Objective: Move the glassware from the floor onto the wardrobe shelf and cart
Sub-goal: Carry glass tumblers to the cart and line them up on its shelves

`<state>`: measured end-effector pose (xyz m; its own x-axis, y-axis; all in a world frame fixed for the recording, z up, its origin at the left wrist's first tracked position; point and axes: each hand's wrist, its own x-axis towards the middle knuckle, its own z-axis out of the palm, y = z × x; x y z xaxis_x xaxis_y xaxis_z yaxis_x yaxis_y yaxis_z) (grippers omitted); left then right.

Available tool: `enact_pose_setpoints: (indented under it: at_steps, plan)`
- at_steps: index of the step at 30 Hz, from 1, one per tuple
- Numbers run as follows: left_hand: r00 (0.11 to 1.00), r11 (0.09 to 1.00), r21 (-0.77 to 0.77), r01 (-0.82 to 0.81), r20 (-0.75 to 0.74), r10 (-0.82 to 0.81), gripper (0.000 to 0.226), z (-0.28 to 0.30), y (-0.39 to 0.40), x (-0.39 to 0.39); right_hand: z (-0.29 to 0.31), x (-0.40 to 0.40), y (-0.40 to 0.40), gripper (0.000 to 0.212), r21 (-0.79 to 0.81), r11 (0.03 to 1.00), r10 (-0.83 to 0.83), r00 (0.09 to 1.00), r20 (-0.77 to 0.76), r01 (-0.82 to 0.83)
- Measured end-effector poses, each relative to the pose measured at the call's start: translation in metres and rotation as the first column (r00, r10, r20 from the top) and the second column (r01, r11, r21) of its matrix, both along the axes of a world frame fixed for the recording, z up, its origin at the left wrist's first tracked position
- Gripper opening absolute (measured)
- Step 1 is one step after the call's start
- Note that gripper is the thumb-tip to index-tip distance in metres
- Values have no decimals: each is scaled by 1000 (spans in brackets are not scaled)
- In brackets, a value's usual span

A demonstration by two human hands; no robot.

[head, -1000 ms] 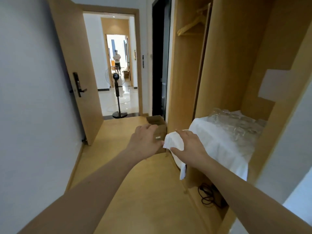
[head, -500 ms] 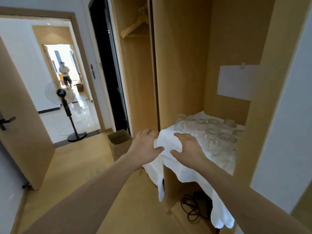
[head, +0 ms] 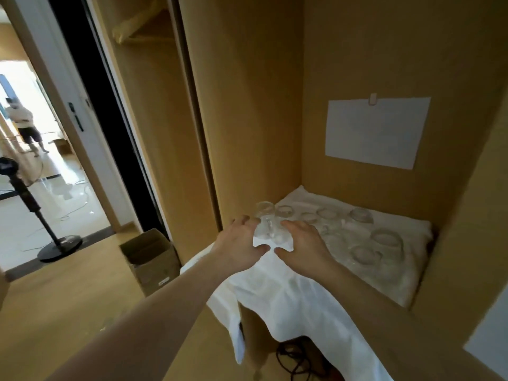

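Wooden wardrobe point(head: 247, 105) interior, seen from above and in front, with a shelf point(head: 420, 270) covered by a white cloth point(head: 288, 298) that hangs over the front edge. Clear glasses point(head: 384, 240) stand on the cloth, grouped toward the back and right of the shelf; their exact number cannot be told, as the glass blurs into the white. At the left front of the group stands one glass point(head: 268, 224), and both hands reach to it. Left hand point(head: 239, 247): fingers spread wide, fingertips at the glass's left side, thumb pointing inward over the cloth. Right hand point(head: 305, 244): likewise wide, fingers at the glass's right side, thumb toward the left thumb. Whether either grip actually presses the glass cannot be told. A white sheet of paper point(head: 376, 132) hangs on the back wall above the shelf. Black cables point(head: 294, 356) lie below the shelf. On the floor to the left, beside the wardrobe, stands an open cardboard box point(head: 151, 257); farther left, a fan stand point(head: 41, 215) at an open doorway.
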<state>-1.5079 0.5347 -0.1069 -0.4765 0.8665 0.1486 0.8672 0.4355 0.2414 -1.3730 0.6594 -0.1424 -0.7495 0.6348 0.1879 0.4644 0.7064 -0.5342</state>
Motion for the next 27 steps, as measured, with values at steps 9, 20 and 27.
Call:
enact_pose_setpoints:
  at_steps: [9,20,27]
  plan:
    - [968,969,-14,249,26,-248,64,2,107,-78,5,-38,70,71,-3,959,-283,959,24,283]
    - [821,840,53,539,190,-539,53,20,221,-98,18,-13,129,71,37,744,-667,737,107,668]
    - [763,802,-59,595,356,-540,73,7,284,-72,11,5,167,76,85,704,-686,646,335,705]
